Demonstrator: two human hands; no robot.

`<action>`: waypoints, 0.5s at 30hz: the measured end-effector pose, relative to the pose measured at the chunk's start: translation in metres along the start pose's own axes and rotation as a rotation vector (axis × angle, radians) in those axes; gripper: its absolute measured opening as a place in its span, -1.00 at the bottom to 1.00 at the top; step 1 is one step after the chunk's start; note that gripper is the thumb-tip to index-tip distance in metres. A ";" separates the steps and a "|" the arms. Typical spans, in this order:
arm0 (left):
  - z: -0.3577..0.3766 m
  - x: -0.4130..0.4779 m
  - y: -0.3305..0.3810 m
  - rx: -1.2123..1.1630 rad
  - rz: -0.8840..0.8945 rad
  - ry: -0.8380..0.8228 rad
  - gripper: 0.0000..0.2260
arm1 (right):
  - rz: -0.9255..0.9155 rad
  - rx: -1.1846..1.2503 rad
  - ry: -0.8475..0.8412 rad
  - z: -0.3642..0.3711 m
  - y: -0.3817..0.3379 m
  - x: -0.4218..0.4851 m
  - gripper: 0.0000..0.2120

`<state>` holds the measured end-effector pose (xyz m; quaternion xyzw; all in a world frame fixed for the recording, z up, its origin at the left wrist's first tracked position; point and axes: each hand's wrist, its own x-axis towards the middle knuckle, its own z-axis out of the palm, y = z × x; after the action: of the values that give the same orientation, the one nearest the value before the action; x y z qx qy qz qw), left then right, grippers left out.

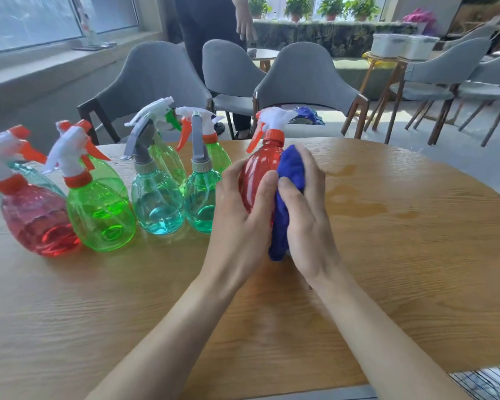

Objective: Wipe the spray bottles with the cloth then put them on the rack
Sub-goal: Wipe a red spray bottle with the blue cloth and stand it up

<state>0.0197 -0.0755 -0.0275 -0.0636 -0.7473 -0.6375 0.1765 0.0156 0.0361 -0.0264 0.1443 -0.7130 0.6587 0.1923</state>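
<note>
Left hand fingers curl round the upright red translucent plastic spray bottle over the round wooden table; right hand fingers clamp a bunched blue cloth against its side. Risk: hard rubbing could twist it loose into the coloured plastic bottles just left. No rack visible.

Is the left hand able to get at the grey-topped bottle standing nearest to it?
Probably yes: the grey-topped bottle stands right beside the left hand with nothing between them. But that hand grips the red bottle, so it would need to let go first.
</note>
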 end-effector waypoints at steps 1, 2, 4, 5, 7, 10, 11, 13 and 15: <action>0.000 0.000 0.003 -0.068 -0.029 -0.010 -0.52 | -0.004 0.028 0.007 -0.002 -0.001 0.002 -0.64; -0.001 0.000 0.005 -0.147 -0.076 -0.023 -0.54 | 0.023 0.084 0.018 -0.003 -0.003 0.004 -0.67; 0.000 0.003 0.004 -0.288 -0.192 -0.058 -0.54 | 0.200 0.264 0.064 -0.006 -0.009 0.010 -0.72; 0.001 0.004 0.004 -0.334 -0.236 -0.082 -0.49 | 0.315 0.374 0.079 -0.008 -0.008 0.013 -0.70; 0.003 0.008 0.002 -0.356 -0.266 -0.131 -0.41 | 0.447 0.533 0.065 -0.010 -0.008 0.012 -0.60; 0.005 0.015 -0.001 -0.139 -0.210 -0.176 -0.30 | 0.471 0.612 0.086 -0.013 -0.005 0.010 -0.62; 0.004 0.016 -0.002 -0.068 -0.179 -0.167 -0.30 | 0.475 0.624 0.102 -0.014 -0.005 0.010 -0.61; 0.002 0.014 -0.004 0.034 -0.078 -0.097 -0.47 | 0.484 0.625 0.148 -0.014 -0.005 0.011 -0.52; 0.000 0.009 0.000 0.059 -0.005 0.015 -0.69 | 0.465 0.579 0.224 -0.014 -0.003 0.014 -0.56</action>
<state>0.0117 -0.0765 -0.0247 -0.0516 -0.7647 -0.6160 0.1822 0.0063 0.0507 -0.0162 -0.0455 -0.4860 0.8703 0.0659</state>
